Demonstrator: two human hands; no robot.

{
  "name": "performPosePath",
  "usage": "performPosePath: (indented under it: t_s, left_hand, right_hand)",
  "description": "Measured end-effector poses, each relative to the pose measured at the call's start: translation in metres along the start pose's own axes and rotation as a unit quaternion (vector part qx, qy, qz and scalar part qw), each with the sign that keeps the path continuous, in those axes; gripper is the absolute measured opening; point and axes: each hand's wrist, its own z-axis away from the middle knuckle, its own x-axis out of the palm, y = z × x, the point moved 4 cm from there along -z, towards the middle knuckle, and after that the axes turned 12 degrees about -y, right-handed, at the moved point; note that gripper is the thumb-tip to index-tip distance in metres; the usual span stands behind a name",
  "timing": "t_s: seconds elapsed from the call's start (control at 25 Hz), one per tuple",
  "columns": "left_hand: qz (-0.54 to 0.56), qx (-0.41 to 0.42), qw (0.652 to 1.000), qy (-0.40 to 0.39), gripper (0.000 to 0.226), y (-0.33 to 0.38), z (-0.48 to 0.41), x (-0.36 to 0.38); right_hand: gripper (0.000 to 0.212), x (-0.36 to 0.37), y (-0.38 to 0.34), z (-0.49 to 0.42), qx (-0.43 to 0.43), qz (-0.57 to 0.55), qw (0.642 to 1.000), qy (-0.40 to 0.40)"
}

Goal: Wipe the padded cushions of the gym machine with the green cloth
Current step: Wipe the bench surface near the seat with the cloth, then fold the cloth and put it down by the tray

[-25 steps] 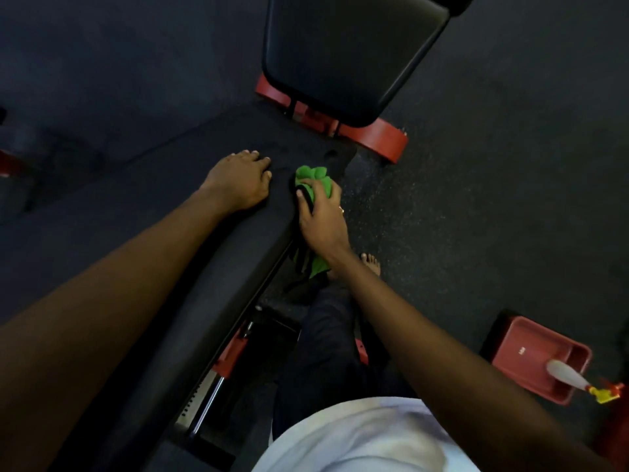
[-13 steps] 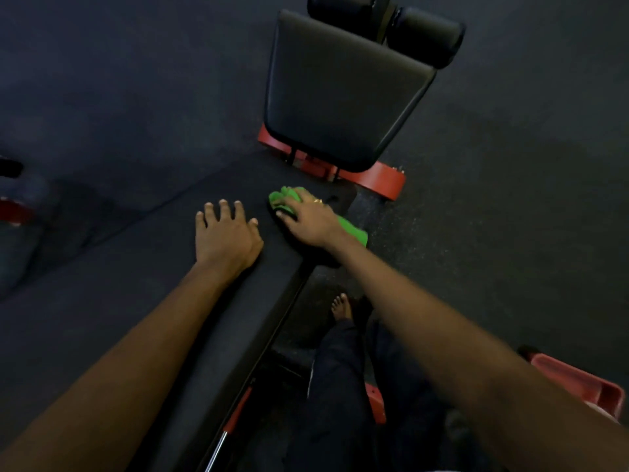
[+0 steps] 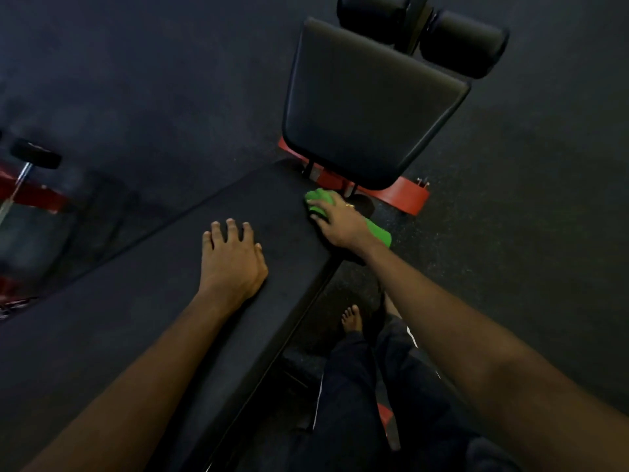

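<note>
Nearest the camera, two bare forearms are seen reaching forward over a gym bench, with dark trousers and a bare foot [image 3: 352, 318] on the floor [image 3: 527, 233] below. The left hand [image 3: 231, 264] is laid flat on the long pad [image 3: 153, 318], its fingers spread and straight, and nothing is held in it; the body appears to be braced by it. Just beyond and to the right, at the pad's far right corner, the right hand [image 3: 340, 223] is pressed down on the cloth [image 3: 320, 199]. Its fingers are bent over the bunched green fabric, and a loose tail of cloth is left trailing behind the wrist, off the pad's edge. The thumb is hidden, so how it lies cannot be told. The cloth is judged to be light, soft and limp, likely to bunch or slip under a loose palm. It is best gathered into a wad and pinned under the whole hand. The pad is judged to be firm and smooth-skinned, so steady pressure should be taken well. Farther on, a square seat pad [image 3: 371, 103] is mounted on a red frame [image 3: 405, 195], close to the cloth but not touched by it. Two rollers [image 3: 463, 42] are set behind that. No container is shown.
</note>
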Motion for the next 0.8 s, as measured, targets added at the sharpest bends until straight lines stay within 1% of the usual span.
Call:
performPosePath:
  t_s: [0.04,0.08,0.2,0.24,0.32,0.4,0.44,0.56,0.64,0.8]
  left_hand:
    - [-0.001,-0.002,1.000,-0.002,0.061,0.001,-0.001,-0.001]
    - [-0.004,-0.004,1.000,-0.005,0.060,0.001,-0.002,-0.002]
    - [0.009,-0.007,1.000,-0.002,0.055,0.010,-0.006,-0.012]
    - [0.022,-0.001,1.000,0.006,0.052,0.019,-0.008,-0.021]
    - [0.072,0.026,0.995,0.060,0.048,0.042,-0.012,-0.056]
    - [0.148,0.052,0.978,0.136,0.047,0.067,-0.009,-0.108]
    - [0.183,0.062,0.968,0.158,0.049,0.077,-0.005,-0.137]
    - [0.245,0.092,0.947,0.186,0.058,0.102,0.009,-0.216]
    - [0.276,0.121,0.930,0.211,0.059,0.122,0.025,-0.266]
    - [0.300,0.175,0.900,0.263,0.063,0.156,0.054,-0.349]
  right_hand:
    - [0.051,-0.005,0.026,-0.002,0.070,-0.025,0.997,0.006]
    - [0.048,-0.006,0.045,-0.001,0.115,-0.048,0.992,0.002]
    - [0.038,-0.018,0.070,0.014,0.196,-0.070,0.978,-0.023]
    - [0.036,-0.031,0.072,0.022,0.206,-0.072,0.976,-0.021]
    - [0.034,-0.074,0.070,0.037,0.184,-0.084,0.979,-0.004]
    - [0.033,-0.131,0.059,0.055,0.150,-0.115,0.982,0.019]
    - [0.034,-0.163,0.052,0.067,0.138,-0.133,0.981,0.034]
    - [0.038,-0.249,0.032,0.100,0.123,-0.162,0.975,0.091]
    - [0.039,-0.306,0.022,0.121,0.116,-0.167,0.969,0.142]
    - [0.035,-0.403,-0.006,0.161,0.087,-0.190,0.949,0.235]
